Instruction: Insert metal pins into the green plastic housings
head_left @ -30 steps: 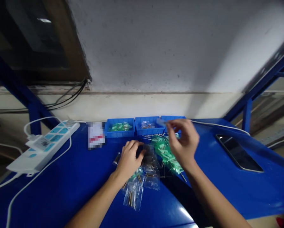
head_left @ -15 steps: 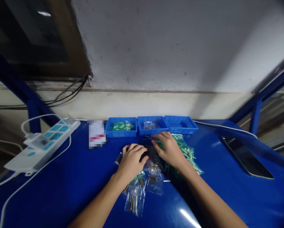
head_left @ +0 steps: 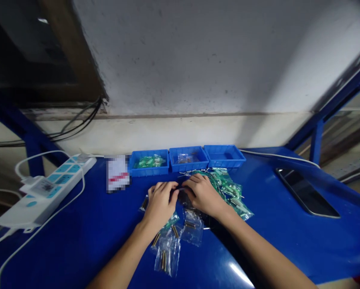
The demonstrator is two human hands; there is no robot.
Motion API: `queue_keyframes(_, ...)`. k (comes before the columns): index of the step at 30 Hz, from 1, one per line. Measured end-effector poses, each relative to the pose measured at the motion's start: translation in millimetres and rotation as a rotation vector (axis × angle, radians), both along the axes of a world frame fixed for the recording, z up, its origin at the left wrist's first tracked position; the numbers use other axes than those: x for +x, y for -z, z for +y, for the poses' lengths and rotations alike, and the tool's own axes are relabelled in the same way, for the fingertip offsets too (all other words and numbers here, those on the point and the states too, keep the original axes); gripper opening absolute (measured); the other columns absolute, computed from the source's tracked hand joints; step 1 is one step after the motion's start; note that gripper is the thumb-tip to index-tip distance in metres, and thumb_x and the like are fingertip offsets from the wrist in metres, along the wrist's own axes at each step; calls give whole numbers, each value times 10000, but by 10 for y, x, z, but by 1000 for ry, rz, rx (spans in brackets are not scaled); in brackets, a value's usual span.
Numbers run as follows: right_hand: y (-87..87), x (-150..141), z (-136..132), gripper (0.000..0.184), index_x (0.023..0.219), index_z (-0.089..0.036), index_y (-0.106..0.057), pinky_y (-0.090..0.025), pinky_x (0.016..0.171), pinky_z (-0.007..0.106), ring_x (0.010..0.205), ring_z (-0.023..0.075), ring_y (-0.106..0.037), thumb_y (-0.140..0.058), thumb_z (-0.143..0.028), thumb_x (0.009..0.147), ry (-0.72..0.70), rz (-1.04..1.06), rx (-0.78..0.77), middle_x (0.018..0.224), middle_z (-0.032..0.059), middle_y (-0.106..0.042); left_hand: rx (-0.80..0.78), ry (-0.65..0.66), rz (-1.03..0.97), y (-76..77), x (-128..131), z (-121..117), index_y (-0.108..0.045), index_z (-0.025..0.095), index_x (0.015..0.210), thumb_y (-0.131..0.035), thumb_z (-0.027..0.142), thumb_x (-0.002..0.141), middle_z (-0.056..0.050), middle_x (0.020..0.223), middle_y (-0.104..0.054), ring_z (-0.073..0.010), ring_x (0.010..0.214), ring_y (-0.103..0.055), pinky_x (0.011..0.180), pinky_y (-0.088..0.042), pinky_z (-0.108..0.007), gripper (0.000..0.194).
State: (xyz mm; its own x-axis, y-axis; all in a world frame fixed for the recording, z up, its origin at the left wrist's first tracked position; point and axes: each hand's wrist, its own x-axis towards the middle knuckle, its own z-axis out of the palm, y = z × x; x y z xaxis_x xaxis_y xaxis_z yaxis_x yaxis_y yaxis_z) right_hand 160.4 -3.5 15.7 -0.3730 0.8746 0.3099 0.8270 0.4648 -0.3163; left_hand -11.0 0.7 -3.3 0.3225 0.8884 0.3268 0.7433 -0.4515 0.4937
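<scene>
Above the middle of the blue table, my left hand (head_left: pixel 161 201) and my right hand (head_left: pixel 204 195) are close together, fingertips almost meeting. Both are closed at the edge of a clear plastic bag (head_left: pixel 184 197), mostly hidden by the fingers. Clear bags with brass-coloured screw-like pieces (head_left: pixel 164 257) lie below my left hand, and another such bag (head_left: pixel 192 225) lies between my wrists. Beside my right hand spreads a pile of green-and-clear packets (head_left: pixel 232 190). Thin whitish rods (head_left: pixel 186 174) lie just beyond my fingers.
Three blue bins stand along the back: one with green packets (head_left: pixel 132 164), one with clear bags (head_left: pixel 172 165), and one at right (head_left: pixel 225 162) with nothing visible inside. A white power strip (head_left: pixel 20 212) with cables lies left, a blurred white-red item (head_left: pixel 118 172) nearby, a phone (head_left: pixel 308 192) right.
My right hand has drawn back from the rods toward my left hand, and the fingertips have come together. My left hand's fingers have closed in. The view has shifted slightly.
</scene>
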Motion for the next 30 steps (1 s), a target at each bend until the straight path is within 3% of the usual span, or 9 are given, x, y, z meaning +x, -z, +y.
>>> queue_keyframes(3, -16, -8, 18, 168, 939, -175, -627, -416, 766, 339, 878, 205, -538, -471, -146, 885, 27, 136, 64, 848, 70, -645, -19, -36, -74, -51, -1, 0, -577, 222, 1013, -436, 332, 901, -41, 954, -668, -235, 957, -546, 824, -357, -391, 211)
queue_keyframes(7, -34, -37, -13, 196, 959, -193, -631, -440, 791, 354, 889, 212, -532, -468, -128, 872, -11, 275, 188, 918, 76, -624, -68, 29, -250, -114, -8, -3, -597, 193, 826, -362, 377, 925, -40, 825, -642, -208, 834, -557, 770, -382, -330, 315)
queue_keyframes(10, -20, -73, -54, 244, 996, -218, -645, -447, 820, 390, 929, 225, -520, -474, -117, 854, -48, 300, 252, 994, 87, -573, -194, 44, -467, -123, -13, -2, -562, 175, 710, -321, 412, 932, -12, 672, -566, -165, 676, -532, 657, -384, -274, 404)
queue_keyframes(13, -4, -98, -85, 328, 1065, -236, -633, -451, 843, 422, 996, 245, -494, -480, -81, 820, -42, 301, 253, 1071, 100, -517, -337, 52, -635, -123, -11, 7, -581, 164, 780, -422, 426, 892, 9, 648, -534, -140, 617, -494, 583, -363, -242, 326)
queue_keyframes(16, -10, -110, -102, 485, 1148, -262, -589, -441, 881, 448, 1092, 261, -451, -459, -12, 753, -64, 301, 215, 1163, 102, -453, -393, 52, -742, -130, -13, 28, -611, 159, 899, -526, 378, 844, 0, 722, -578, -140, 670, -514, 609, -376, -231, 242)
queue_keyframes(19, -28, -118, -105, 524, 1185, -245, -549, -440, 894, 432, 1127, 258, -442, -450, -10, 727, -53, 390, 171, 1195, 109, -439, -364, -30, -824, -137, -26, 54, -624, 157, 902, -547, 365, 832, -10, 754, -599, -148, 719, -534, 635, -385, -228, 232)
queue_keyframes(23, -45, -145, -104, 385, 1176, -186, -519, -481, 752, 343, 868, 195, -567, -500, -143, 794, 57, 630, -15, 942, 69, -586, -344, -99, -876, -134, -36, 68, -628, 161, 883, -563, 375, 820, -14, 783, -615, -149, 741, -543, 645, -395, -224, 233)
queue_keyframes(26, -43, -186, -114, 225, 1019, -167, -595, -443, 593, 266, 677, 150, -563, -520, -269, 834, 105, 726, -198, 769, 29, -619, -369, -60, -874, -133, -21, 56, -626, 164, 866, -558, 375, 824, -8, 764, -616, -142, 717, -546, 632, -403, -220, 225)
queue_keyframes(30, -28, -232, -122, 172, 748, -165, -618, -374, 520, 222, 564, 105, -493, -512, -270, 833, 105, 756, -237, 676, 6, -604, -413, 37, -833, -134, 3, 21, -630, 171, 897, -576, 353, 817, -18, 832, -643, -146, 755, -568, 657, -418, -223, 206)
